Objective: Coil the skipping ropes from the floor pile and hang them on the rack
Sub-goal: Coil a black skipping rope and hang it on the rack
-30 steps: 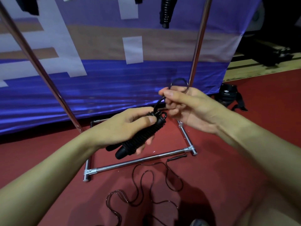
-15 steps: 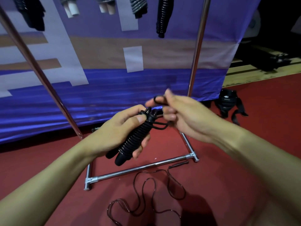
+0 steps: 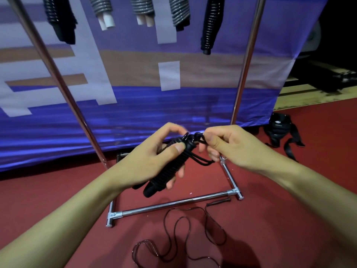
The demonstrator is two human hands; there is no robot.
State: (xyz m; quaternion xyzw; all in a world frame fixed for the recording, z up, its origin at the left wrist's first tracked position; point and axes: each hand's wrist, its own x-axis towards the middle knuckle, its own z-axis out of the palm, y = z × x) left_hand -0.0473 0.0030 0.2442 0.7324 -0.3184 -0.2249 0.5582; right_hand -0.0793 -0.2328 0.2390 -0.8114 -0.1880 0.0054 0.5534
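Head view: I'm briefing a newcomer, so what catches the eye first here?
Two hands meet mid-frame: the left hand grips a black coiled rope, the right hand pinches its loose loop. Five coiled ropes hang above, and a loose rope sprawls on the red floor below.

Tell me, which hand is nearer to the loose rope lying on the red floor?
Left. The left hand, gripping the coiled black rope, sits almost above the loose rope on the floor. The right hand, pinching the cord end, is higher and further right.
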